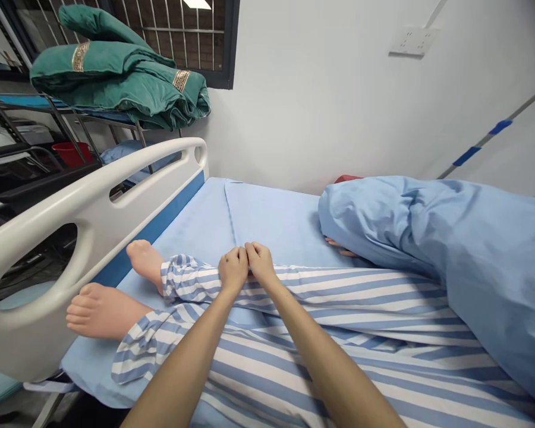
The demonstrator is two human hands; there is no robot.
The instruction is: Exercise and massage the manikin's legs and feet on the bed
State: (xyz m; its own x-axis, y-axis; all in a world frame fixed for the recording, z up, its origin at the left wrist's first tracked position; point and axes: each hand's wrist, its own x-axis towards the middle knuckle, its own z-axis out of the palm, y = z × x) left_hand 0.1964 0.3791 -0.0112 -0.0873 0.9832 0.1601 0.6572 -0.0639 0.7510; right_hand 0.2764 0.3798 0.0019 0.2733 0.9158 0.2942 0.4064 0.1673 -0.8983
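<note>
A figure lies on the bed in blue-and-white striped trousers (pixel 339 297), with both bare feet (pixel 102 309) toward the footboard. My left hand (pixel 232 270) and my right hand (pixel 261 261) sit side by side on the far trouser leg, near the shin. Both are closed, fingers curled down and pressing into the striped cloth. The knuckles of the two hands touch. A light blue blanket (pixel 450 244) covers the figure's upper part on the right; a hand of the figure (pixel 339 246) peeks out under its edge.
A white footboard (pixel 93 202) with cut-out handles stands at the left end of the blue-sheeted mattress (pixel 258 214). Behind it a metal rack holds a folded green quilt (pixel 120 71) and a red basin (pixel 71 151). A white wall runs along the far side.
</note>
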